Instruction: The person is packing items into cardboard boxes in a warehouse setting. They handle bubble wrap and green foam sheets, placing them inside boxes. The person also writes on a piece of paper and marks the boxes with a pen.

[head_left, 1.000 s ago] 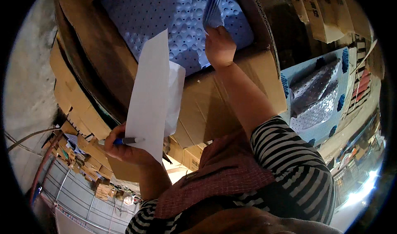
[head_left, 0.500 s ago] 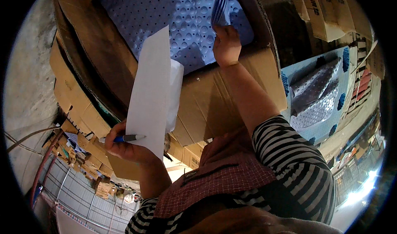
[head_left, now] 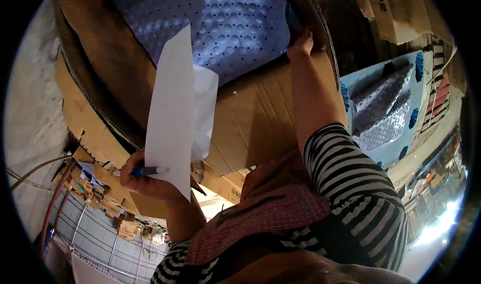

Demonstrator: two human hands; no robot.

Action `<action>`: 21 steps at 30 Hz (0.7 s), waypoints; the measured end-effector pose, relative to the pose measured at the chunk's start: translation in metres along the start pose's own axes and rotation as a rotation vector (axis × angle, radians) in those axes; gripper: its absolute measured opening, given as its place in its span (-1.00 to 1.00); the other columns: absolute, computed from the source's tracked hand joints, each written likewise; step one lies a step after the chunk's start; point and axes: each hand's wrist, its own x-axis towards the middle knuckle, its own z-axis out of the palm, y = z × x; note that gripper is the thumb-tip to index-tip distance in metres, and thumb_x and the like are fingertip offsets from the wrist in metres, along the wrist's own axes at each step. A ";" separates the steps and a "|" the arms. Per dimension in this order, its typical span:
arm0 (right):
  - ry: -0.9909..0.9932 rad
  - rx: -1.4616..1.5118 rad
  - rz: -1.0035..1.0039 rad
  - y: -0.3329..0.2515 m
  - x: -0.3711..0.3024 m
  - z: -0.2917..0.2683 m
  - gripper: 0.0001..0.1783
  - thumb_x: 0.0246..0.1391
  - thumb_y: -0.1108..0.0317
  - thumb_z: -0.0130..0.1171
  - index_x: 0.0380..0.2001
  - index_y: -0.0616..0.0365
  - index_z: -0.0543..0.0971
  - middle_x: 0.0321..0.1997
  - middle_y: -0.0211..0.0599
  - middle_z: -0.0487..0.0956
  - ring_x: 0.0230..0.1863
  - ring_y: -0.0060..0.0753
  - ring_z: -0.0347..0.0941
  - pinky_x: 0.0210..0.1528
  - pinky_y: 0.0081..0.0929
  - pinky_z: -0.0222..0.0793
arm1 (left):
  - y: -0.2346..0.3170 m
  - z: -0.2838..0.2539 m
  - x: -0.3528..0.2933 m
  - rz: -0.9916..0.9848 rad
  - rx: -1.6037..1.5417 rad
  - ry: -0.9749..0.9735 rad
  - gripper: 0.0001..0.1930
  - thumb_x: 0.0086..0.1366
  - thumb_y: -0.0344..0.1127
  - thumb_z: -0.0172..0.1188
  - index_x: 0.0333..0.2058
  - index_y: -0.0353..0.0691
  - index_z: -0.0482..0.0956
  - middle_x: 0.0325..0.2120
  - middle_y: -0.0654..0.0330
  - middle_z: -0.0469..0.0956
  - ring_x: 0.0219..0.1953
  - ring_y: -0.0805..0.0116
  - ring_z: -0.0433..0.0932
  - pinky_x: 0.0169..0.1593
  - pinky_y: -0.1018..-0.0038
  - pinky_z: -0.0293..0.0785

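My left hand [head_left: 143, 181] is closed around white paper sheets [head_left: 169, 108] and a blue and white pen [head_left: 148, 171], held upright beside the box. A large open cardboard box [head_left: 260, 108] stands in front of me. Inside it lie blue-purple mats [head_left: 235, 21] with raised round bumps and small holes. At the box's right inner side is my right hand [head_left: 301, 43], beside the mats' right edge. Its fingers are in shadow and partly hidden, so what they grip does not show.
On the right, a light-blue sheet with dark blue patches [head_left: 381, 78] carries a shiny grey, dotted plastic-wrapped piece [head_left: 386, 113]. More cardboard boxes [head_left: 396, 13] stand at the far right. A rough grey wall [head_left: 32, 88] rises on the left, with scattered cartons [head_left: 110, 194] lower down.
My right hand has let go of the lifted mat edges and moved right, to the box's side. The top mat now lies flatter. The paper and pen have shifted slightly left.
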 end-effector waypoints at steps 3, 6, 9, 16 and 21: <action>-0.177 -0.052 0.058 0.010 0.020 0.006 -0.66 0.04 0.29 0.03 -0.07 -0.01 0.41 -0.07 -0.20 0.35 -0.06 -0.14 0.30 -0.03 -0.26 0.26 | 0.004 0.005 -0.003 -0.031 -0.045 -0.002 -0.60 0.14 -0.28 0.21 -0.19 -0.19 0.16 -0.37 0.08 0.41 -0.37 0.35 0.46 -0.28 0.49 0.46; -0.358 -0.010 0.087 0.008 0.047 0.004 -0.62 0.05 0.26 0.02 -0.02 -0.02 0.38 0.00 -0.17 0.31 0.00 -0.11 0.26 0.02 -0.24 0.24 | -0.005 -0.001 0.001 0.080 0.127 -0.079 -0.59 0.18 -0.16 0.18 -0.18 -0.18 0.15 -0.36 0.09 0.41 -0.36 0.37 0.47 -0.27 0.49 0.45; -0.346 -0.184 0.060 0.002 0.055 0.005 -0.57 0.05 0.23 0.00 0.03 -0.03 0.34 0.07 -0.14 0.26 0.06 -0.08 0.23 0.07 -0.22 0.21 | -0.025 -0.020 -0.001 0.099 0.131 -0.102 -0.54 0.21 0.00 0.10 -0.17 -0.18 0.15 -0.35 0.09 0.42 -0.36 0.39 0.47 -0.27 0.50 0.44; -0.268 -0.459 0.072 -0.033 0.034 0.017 -0.46 0.07 0.15 -0.04 0.15 -0.06 0.26 0.24 -0.08 0.15 0.20 0.00 0.14 0.18 -0.17 0.16 | -0.020 -0.002 -0.006 0.071 0.063 -0.186 -0.46 0.16 0.12 0.11 -0.16 -0.17 0.14 -0.36 0.12 0.44 -0.35 0.39 0.48 -0.27 0.52 0.44; -0.315 -0.442 0.005 -0.013 0.056 0.016 -0.39 0.06 0.07 -0.05 0.19 -0.03 0.22 0.27 -0.04 0.16 0.24 0.01 0.12 0.21 -0.17 0.15 | 0.005 0.021 0.002 0.113 0.256 -0.166 -0.47 0.14 0.01 0.19 -0.17 -0.22 0.13 -0.38 0.10 0.44 -0.36 0.37 0.51 -0.27 0.56 0.49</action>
